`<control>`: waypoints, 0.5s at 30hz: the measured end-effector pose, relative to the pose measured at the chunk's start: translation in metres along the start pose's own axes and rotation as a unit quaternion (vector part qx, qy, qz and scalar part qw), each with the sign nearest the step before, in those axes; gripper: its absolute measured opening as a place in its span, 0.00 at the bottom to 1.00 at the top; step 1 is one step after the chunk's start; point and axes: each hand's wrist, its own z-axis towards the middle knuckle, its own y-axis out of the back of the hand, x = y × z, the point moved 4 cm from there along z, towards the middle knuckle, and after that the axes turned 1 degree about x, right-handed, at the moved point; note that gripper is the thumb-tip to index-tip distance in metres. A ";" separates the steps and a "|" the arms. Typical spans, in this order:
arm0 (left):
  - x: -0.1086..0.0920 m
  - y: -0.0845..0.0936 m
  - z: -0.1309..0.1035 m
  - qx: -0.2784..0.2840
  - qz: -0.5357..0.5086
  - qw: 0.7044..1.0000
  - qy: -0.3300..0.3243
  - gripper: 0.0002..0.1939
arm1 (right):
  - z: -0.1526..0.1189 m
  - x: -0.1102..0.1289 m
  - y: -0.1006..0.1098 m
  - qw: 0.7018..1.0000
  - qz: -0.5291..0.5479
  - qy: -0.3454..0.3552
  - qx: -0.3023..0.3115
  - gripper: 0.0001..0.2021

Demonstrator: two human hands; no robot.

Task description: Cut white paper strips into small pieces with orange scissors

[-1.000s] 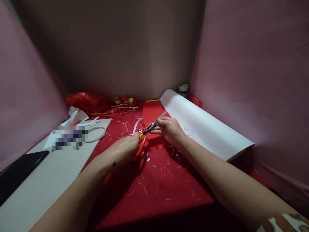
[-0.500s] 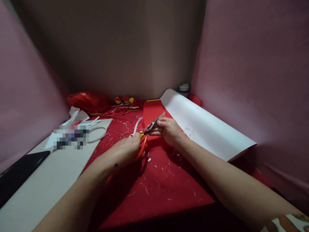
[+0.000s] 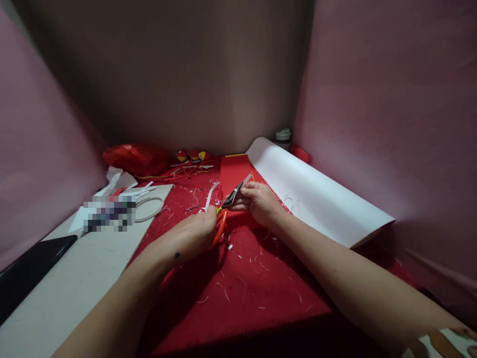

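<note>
Scissors with orange handles (image 3: 221,228) and dark blades are gripped in my left hand (image 3: 197,226), the blades pointing up and to the right. My right hand (image 3: 263,202) is closed on a narrow white strip (image 3: 246,179), whose free end sticks out above the fingertips. The scissor blades lie along the strip, against the right fingers; what is between the blades is too small to make out. Another curved white strip (image 3: 211,195) shows just beyond my left hand. Below and behind both hands lies a red card (image 3: 235,171).
Thin white offcuts litter the red cloth (image 3: 261,293). A large curled white sheet (image 3: 313,194) lies at the right. On the left, a pale board (image 3: 93,278) carries a ring (image 3: 149,209) and a black object (image 3: 37,263). A red bag (image 3: 136,157) and a lidded container (image 3: 283,138) stand behind.
The scissor blades have turned slightly and look more closed and darker. The strip's free end has shifted a little left. Both hands stay nearly in place.
</note>
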 end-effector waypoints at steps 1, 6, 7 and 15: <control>0.000 0.000 0.000 -0.001 -0.003 1.000 -0.004 0.15 | 0.000 0.000 0.000 1.000 0.001 0.000 -0.003 0.06; 0.000 0.000 0.000 -0.022 -0.014 0.999 -0.019 0.14 | -0.001 0.000 -0.001 1.000 0.012 0.002 -0.004 0.07; 0.000 0.000 0.000 -0.022 -0.015 0.999 -0.023 0.14 | -0.001 0.000 -0.001 1.000 0.015 0.002 -0.002 0.07; 0.005 0.012 0.005 -0.065 0.003 0.994 0.084 0.14 | 0.002 0.000 0.002 1.000 0.013 0.008 0.001 0.07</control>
